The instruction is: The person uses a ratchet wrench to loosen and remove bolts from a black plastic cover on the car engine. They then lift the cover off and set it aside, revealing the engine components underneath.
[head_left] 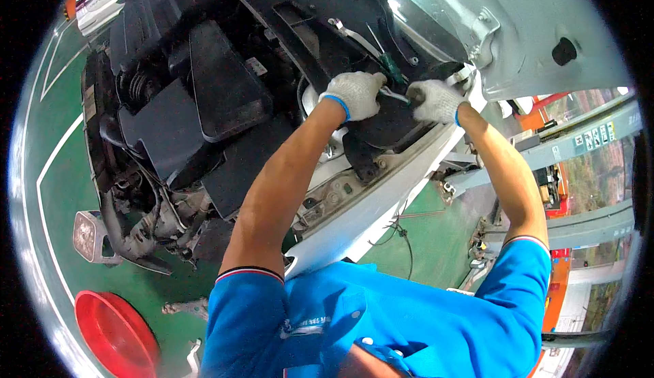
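Observation:
Both of my hands wear white knit gloves with blue cuffs and reach over the fender side of a car's engine bay. My left hand (355, 96) is closed around one end of a slim, shiny metal tool (394, 94). The fingers of my right hand (437, 101) are curled at its other end. Much of the tool is inside the gloves, so its exact kind is hidden. Just beyond my hands, a screwdriver (390, 65) with a green handle rests on the black trim. A black plastic panel (397, 120) lies below the hands.
Black engine covers (221, 82) fill the bay at left. The raised hood (538, 24) overhangs at upper right, and the white fender (381, 216) runs along my front. A red basin (117, 334) sits on the green floor. Grey lift arms (579, 139) stand at right.

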Demonstrator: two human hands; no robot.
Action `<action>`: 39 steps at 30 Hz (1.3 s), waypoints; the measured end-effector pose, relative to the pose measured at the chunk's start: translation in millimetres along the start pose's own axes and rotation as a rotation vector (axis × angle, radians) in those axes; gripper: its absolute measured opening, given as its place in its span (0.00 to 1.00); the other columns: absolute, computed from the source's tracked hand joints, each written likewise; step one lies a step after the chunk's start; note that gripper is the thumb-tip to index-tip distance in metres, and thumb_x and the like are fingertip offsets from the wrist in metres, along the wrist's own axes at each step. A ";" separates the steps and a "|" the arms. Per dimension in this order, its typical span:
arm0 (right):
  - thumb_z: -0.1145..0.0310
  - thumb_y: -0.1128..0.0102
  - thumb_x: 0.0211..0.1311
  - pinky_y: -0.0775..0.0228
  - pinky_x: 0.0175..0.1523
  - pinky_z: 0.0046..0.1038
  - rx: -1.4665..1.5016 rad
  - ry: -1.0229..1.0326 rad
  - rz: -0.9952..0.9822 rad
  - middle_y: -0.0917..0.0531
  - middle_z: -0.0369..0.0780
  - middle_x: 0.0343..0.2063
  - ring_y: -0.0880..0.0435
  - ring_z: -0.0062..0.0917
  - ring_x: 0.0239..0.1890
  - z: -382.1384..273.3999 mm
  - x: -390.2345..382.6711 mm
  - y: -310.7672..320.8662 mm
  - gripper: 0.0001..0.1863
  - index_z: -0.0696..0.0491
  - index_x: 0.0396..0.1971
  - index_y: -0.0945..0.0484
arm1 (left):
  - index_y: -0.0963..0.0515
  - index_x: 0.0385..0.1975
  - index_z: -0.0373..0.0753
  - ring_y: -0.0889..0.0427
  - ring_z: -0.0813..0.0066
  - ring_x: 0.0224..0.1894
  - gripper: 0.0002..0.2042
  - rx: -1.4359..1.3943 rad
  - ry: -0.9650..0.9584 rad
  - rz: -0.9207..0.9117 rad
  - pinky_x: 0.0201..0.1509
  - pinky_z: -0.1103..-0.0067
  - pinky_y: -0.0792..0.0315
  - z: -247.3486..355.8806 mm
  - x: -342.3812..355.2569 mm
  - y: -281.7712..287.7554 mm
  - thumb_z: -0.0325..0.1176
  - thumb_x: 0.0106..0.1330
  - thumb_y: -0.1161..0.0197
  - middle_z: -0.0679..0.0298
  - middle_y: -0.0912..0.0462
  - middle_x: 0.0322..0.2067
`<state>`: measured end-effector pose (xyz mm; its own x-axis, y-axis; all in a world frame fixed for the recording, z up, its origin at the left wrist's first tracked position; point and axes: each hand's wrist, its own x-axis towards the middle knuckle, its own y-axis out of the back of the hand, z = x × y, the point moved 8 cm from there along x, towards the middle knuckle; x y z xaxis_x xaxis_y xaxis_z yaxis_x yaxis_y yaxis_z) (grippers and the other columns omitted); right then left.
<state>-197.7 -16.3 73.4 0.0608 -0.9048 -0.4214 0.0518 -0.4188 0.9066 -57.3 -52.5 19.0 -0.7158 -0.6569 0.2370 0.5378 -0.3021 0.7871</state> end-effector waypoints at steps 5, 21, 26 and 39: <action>0.63 0.35 0.52 0.22 0.50 0.44 -0.191 0.019 0.194 0.14 0.54 0.40 0.13 0.47 0.44 -37.1 45.3 5.5 0.21 0.55 0.47 0.17 | 0.22 0.59 0.45 0.15 0.46 0.49 0.25 0.082 -0.047 0.045 0.55 0.58 0.22 -26.4 15.3 31.8 0.36 0.57 0.37 0.49 0.13 0.44; 0.57 0.28 0.54 0.25 0.51 0.36 0.406 0.052 0.064 0.14 0.52 0.34 0.17 0.38 0.39 -58.7 11.5 -37.1 0.24 0.64 0.41 0.17 | 0.25 0.62 0.43 0.15 0.46 0.50 0.29 0.050 0.031 -0.023 0.54 0.59 0.22 -9.9 0.9 13.3 0.37 0.57 0.34 0.47 0.14 0.46; 0.65 0.34 0.53 0.24 0.55 0.42 0.074 0.085 0.154 0.14 0.53 0.46 0.15 0.47 0.50 8.0 17.6 -9.6 0.24 0.58 0.50 0.19 | 0.26 0.63 0.43 0.15 0.46 0.51 0.30 0.008 0.007 -0.066 0.57 0.59 0.22 -1.2 4.0 2.5 0.38 0.56 0.35 0.45 0.14 0.47; 0.63 0.23 0.47 0.23 0.45 0.37 0.313 -0.018 0.021 0.18 0.42 0.26 0.19 0.28 0.33 -34.5 49.5 -8.3 0.20 0.62 0.32 0.20 | 0.21 0.55 0.42 0.15 0.48 0.49 0.20 0.072 0.055 0.420 0.54 0.59 0.21 -50.8 -9.4 66.5 0.39 0.64 0.41 0.52 0.15 0.49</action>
<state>-160.7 -54.9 44.2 0.0405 -0.9137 -0.4043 -0.2587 -0.4004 0.8791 7.8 -101.6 40.2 -0.4153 -0.7493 0.5158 0.7436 0.0470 0.6670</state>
